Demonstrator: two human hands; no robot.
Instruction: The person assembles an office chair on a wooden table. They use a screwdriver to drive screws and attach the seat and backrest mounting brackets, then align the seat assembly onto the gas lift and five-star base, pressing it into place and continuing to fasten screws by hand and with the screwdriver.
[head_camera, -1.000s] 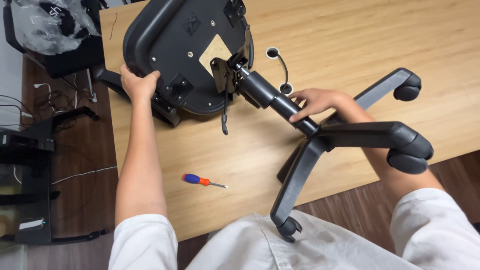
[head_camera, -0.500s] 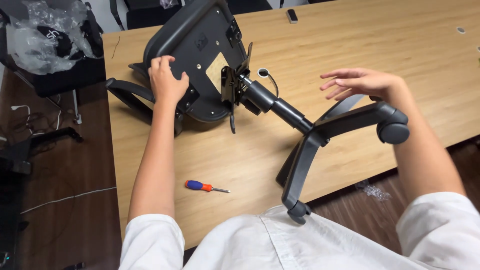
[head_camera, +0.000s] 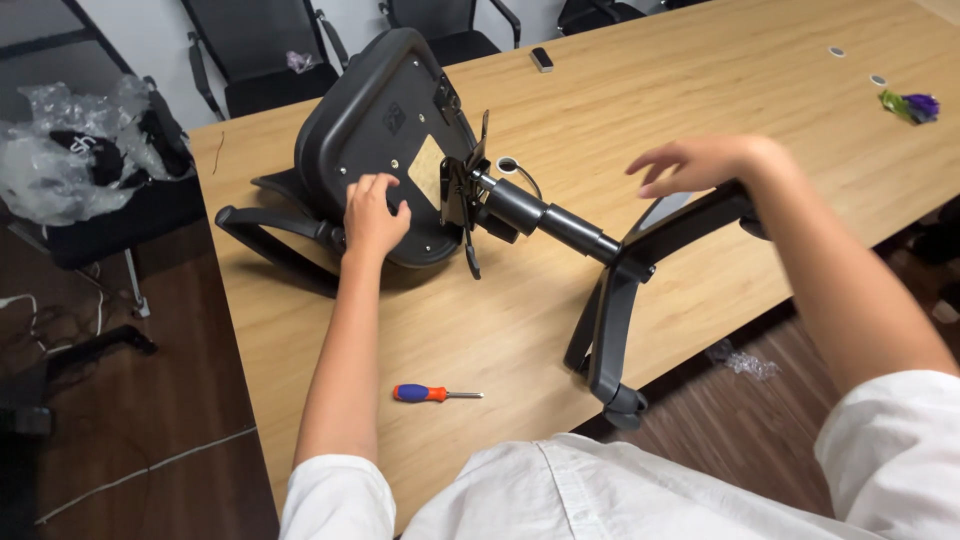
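A black office chair (head_camera: 385, 120) lies on its side on the wooden table (head_camera: 700, 100), seat underside facing me. Its gas cylinder (head_camera: 545, 220) runs right into the wheeled star base (head_camera: 620, 300), which hangs over the table's front edge. My left hand (head_camera: 373, 212) rests flat on the seat underside, near the mounting plate. My right hand (head_camera: 695, 163) hovers in the air above a base leg, fingers spread, holding nothing. A screwdriver (head_camera: 432, 393) with a blue and orange handle lies on the table near my left arm.
Crumpled clear plastic wrap (head_camera: 70, 150) sits on a chair at the left. More black chairs (head_camera: 260, 45) stand behind the table. A small dark object (head_camera: 541, 59) and a purple and green item (head_camera: 910, 105) lie on the far tabletop. Cables trail on the floor at left.
My right hand let go of the cylinder and base joint and lifted up to the right. My left hand slid from the seat's edge onto its underside. The view pulled back.
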